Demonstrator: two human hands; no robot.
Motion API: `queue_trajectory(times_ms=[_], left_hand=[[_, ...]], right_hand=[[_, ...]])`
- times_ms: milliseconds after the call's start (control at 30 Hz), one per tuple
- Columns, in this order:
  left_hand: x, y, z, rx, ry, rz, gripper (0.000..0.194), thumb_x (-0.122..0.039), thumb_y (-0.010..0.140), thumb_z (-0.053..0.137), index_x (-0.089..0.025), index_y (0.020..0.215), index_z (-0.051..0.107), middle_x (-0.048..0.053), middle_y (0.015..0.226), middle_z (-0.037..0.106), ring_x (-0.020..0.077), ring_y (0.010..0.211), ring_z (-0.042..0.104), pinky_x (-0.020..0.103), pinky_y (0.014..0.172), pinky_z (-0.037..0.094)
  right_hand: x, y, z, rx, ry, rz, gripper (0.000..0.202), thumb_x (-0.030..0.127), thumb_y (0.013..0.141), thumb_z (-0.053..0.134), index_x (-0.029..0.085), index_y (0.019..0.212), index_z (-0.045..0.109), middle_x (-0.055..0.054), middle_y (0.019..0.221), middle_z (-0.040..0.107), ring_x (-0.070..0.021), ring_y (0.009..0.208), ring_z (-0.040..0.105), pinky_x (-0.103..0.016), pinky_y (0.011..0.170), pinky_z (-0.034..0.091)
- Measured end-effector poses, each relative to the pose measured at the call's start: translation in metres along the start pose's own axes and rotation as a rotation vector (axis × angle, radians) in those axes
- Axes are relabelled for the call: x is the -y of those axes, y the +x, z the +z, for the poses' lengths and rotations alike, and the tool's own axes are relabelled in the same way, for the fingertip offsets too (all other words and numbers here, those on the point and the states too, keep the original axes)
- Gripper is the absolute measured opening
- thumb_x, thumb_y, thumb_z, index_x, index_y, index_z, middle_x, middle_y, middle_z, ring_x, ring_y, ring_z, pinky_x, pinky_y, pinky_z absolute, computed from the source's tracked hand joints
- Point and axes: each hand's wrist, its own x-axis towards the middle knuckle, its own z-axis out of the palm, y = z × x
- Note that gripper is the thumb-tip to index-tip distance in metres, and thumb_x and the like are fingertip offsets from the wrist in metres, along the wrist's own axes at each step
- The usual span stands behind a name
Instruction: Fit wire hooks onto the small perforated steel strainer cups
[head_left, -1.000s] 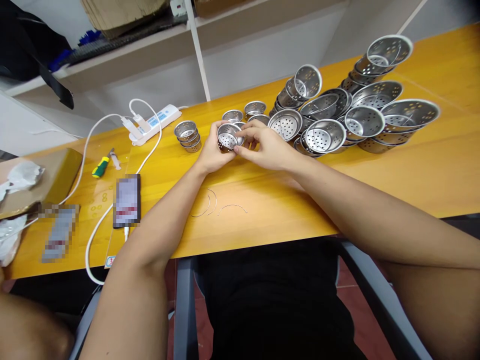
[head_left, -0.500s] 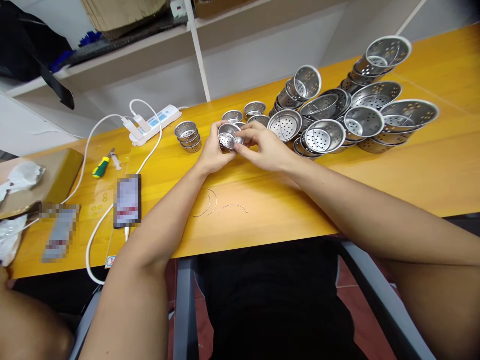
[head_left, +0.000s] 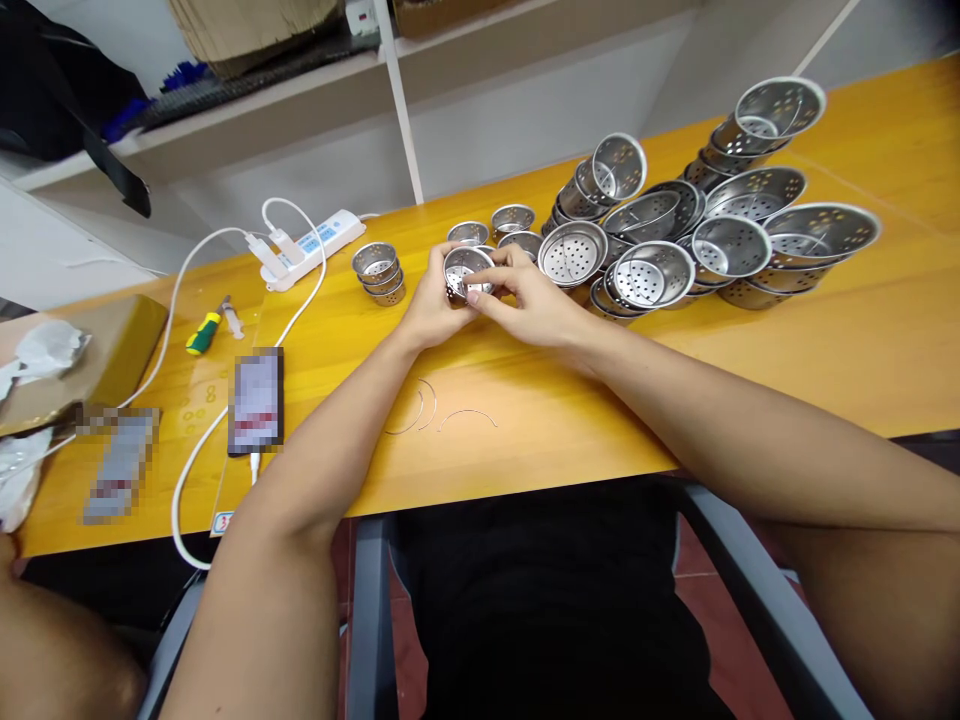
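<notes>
My left hand (head_left: 433, 310) is wrapped round a small perforated metal cup (head_left: 457, 264), tilted so its opening faces me. My right hand (head_left: 531, 298) has its thumb and fingers closed at the cup's right rim. A thin wire seems to cross the opening; how its ends sit is hidden by my fingers. Several more small perforated cups (head_left: 513, 219) stand just behind my hands. A short stack of such cups (head_left: 378, 274) is to the left. On the table in front of my forearms lie 3 loose curved wires (head_left: 468, 411).
Stacked larger perforated metal baskets (head_left: 649, 275) crowd the right side. At left are a white power strip (head_left: 321, 248) with cables, a green-yellow screwdriver (head_left: 203, 334), a phone (head_left: 256, 400) and a cardboard box (head_left: 112, 355). Another person's arm (head_left: 60, 640) shows at lower left.
The cup has turned slightly in my hands, and a wire across its opening shows more plainly. My right fingers have shifted a little at the rim. The view has moved slightly.
</notes>
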Motion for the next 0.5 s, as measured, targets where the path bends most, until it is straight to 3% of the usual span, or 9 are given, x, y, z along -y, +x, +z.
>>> queue_trajectory(times_ms=[167,333,500], left_hand=[[0.0030,-0.0012,0.0006,0.012,0.000,-0.030,0.107,-0.074,0.087,0.094,-0.030,0.163,0.034,0.015,0.151,0.067,0.0338,0.135,0.076,0.060,0.123,0.061],[0.0046,-0.0009,0.0006,0.007,-0.016,-0.014,0.106,-0.074,0.087,0.094,-0.030,0.162,0.034,0.015,0.151,0.067,0.0338,0.138,0.075,0.060,0.124,0.061],[0.0058,0.0000,0.0016,-0.003,-0.027,-0.005,0.107,-0.075,0.083,0.098,-0.030,0.158,0.037,0.014,0.148,0.068,0.0324,0.133,0.077,0.057,0.120,0.064]], right_hand=[[0.0014,-0.0030,0.0016,0.025,0.027,0.005,0.044,0.057,0.106,0.078,0.027,0.137,0.086,-0.017,0.147,0.059,-0.0373,0.123,0.072,-0.068,0.113,0.069],[0.0030,-0.0041,0.0008,0.022,-0.004,-0.046,0.046,0.049,0.106,0.079,0.027,0.147,0.080,-0.017,0.145,0.060,-0.0378,0.128,0.072,-0.067,0.120,0.066],[0.0034,-0.0039,-0.0012,0.036,-0.055,-0.050,0.041,0.050,0.105,0.079,0.027,0.139,0.081,-0.017,0.148,0.060,-0.0336,0.110,0.076,-0.069,0.119,0.067]])
